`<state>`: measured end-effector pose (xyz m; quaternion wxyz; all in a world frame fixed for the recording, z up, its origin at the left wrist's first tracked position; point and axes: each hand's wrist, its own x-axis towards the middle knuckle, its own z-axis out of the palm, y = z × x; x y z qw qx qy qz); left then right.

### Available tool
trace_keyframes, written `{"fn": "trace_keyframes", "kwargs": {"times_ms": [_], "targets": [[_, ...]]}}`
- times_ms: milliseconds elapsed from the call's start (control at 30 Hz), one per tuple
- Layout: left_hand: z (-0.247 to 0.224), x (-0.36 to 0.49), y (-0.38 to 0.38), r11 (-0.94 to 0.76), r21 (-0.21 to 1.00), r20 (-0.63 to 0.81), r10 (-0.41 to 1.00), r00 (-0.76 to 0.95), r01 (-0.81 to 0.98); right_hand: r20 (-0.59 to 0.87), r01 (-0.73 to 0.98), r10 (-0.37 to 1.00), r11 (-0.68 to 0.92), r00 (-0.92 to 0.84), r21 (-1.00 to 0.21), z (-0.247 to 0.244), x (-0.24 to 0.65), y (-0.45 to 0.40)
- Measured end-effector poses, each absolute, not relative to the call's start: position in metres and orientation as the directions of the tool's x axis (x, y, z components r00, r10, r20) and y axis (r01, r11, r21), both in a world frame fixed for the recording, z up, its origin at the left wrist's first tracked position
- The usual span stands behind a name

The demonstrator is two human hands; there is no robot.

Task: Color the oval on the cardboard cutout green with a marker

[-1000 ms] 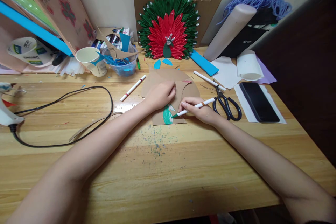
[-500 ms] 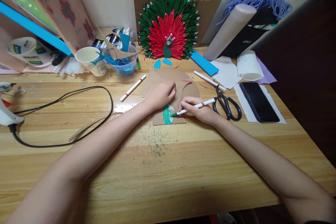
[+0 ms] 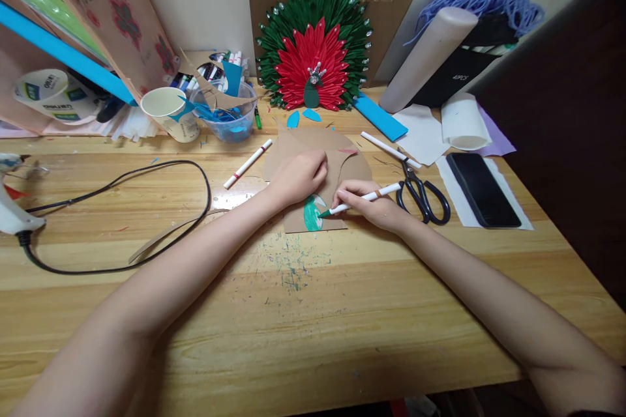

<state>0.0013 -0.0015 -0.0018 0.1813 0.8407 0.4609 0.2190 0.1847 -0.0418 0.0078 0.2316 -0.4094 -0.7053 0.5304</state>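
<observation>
My right hand (image 3: 369, 204) pinches a white marker pen (image 3: 384, 191) with a green tip and an orange-brown band. Its tip touches a small cut-out shape (image 3: 313, 214), mostly coloured green with a few white patches. Beneath that shape lies a piece of brown cardboard (image 3: 359, 172) with a rounded upper edge. Just above the shape, my left hand (image 3: 300, 176) rests on the cardboard with its fingers curled in. Whatever those fingers hold, if anything, is hidden underneath.
Two more markers (image 3: 248, 163) lie left and right of the cardboard. Black-handled scissors (image 3: 424, 199) and a phone (image 3: 483, 190) are on the right. A glue gun (image 3: 19, 212) with a looped cable lies left. Behind stand a red-green paper peacock (image 3: 311, 45), a paper cup (image 3: 170, 115) and a tub (image 3: 227, 122).
</observation>
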Motion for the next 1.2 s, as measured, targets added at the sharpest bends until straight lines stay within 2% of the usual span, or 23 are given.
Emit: {"fn": "trace_keyframes", "kwargs": {"times_ms": [933, 1033, 1100, 1200], "targets": [[-0.007, 0.001, 0.001, -0.516, 0.494, 0.212, 0.852, 0.478, 0.700, -0.094, 0.335, 0.817, 0.126, -0.570, -0.934, 0.010, 0.185, -0.042], [-0.005, 0.002, 0.000, -0.506, 0.520, 0.202, 0.856, 0.476, 0.688, -0.099, 0.333, 0.816, 0.119, -0.569, -0.935, 0.010, 0.185, -0.042], [0.003, 0.000, -0.003, -0.499, 0.561, 0.239, 0.862, 0.447, 0.660, -0.105, 0.328, 0.815, 0.108, -0.569, -0.939, 0.010, 0.184, -0.042], [0.032, -0.007, -0.009, -0.527, 0.630, 0.492, 0.839, 0.232, 0.570, -0.114, 0.311, 0.819, 0.082, -0.563, -0.947, 0.009, 0.184, -0.042]]}}
